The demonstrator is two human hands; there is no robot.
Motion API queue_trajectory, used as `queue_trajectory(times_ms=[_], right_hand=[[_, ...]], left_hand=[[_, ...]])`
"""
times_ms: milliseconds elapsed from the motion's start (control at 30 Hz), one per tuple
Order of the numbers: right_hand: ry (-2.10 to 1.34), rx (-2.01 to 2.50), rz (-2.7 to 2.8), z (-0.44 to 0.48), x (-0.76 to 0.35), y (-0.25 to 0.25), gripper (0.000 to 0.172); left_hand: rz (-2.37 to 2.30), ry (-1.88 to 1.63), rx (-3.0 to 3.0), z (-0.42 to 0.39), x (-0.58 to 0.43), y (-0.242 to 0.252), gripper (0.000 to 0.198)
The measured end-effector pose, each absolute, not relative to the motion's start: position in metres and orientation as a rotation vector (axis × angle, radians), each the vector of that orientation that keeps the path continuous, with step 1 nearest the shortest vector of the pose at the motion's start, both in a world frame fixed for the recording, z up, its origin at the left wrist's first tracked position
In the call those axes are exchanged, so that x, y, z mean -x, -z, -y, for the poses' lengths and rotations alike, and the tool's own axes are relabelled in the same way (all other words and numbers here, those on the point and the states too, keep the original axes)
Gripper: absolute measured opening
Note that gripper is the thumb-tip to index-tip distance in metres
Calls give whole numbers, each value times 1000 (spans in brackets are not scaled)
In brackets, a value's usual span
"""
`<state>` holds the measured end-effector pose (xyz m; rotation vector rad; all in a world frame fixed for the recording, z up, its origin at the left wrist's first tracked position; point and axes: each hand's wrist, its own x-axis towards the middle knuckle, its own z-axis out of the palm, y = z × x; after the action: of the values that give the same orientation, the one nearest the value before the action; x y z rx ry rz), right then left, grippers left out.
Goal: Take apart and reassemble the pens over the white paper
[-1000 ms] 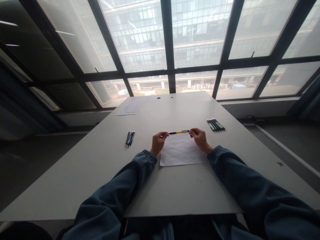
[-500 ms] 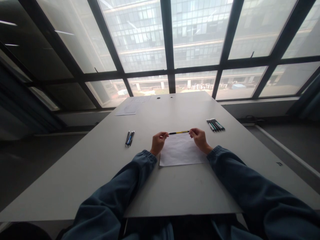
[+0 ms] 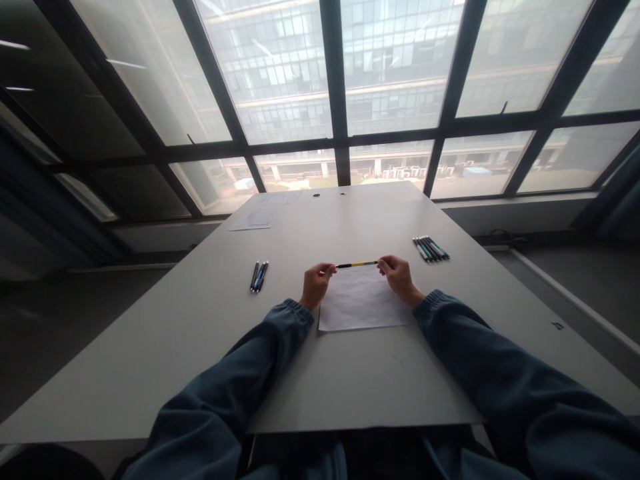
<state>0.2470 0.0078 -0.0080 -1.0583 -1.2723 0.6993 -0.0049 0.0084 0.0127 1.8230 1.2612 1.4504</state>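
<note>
A slim black and yellow pen (image 3: 357, 265) is stretched level between my two hands, over the far edge of a white sheet of paper (image 3: 365, 303). The fingertips of my left hand (image 3: 316, 283) pinch its black end. At the opposite end, the fingers of my right hand (image 3: 397, 277) are closed on the tip. Left of my left hand lies a small group of dark pens (image 3: 259, 277), one with blue on it. Beyond my right hand, a row of several black, green and white pens (image 3: 431, 249) lies side by side.
The white table (image 3: 370, 393) reaches toward large windows (image 3: 390, 73). Printed papers (image 3: 253, 217) lie near its far left edge. A round dark hole (image 3: 316, 195) shows at the far end, and a small dark mark (image 3: 557, 326) at the right.
Both hands keep their hold on the pen at nearly the same place. The pen looks slightly turned about its length, with less yellow showing toward its right part.
</note>
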Motion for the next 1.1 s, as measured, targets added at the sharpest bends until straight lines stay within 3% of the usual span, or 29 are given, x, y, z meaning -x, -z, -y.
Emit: queue_trajectory(times_ms=[1100], right_hand=[[-694,1029,1331,-7,-247,8,34]], left_hand=[[-1239,-1427,-1824,-11,6,-8,31]])
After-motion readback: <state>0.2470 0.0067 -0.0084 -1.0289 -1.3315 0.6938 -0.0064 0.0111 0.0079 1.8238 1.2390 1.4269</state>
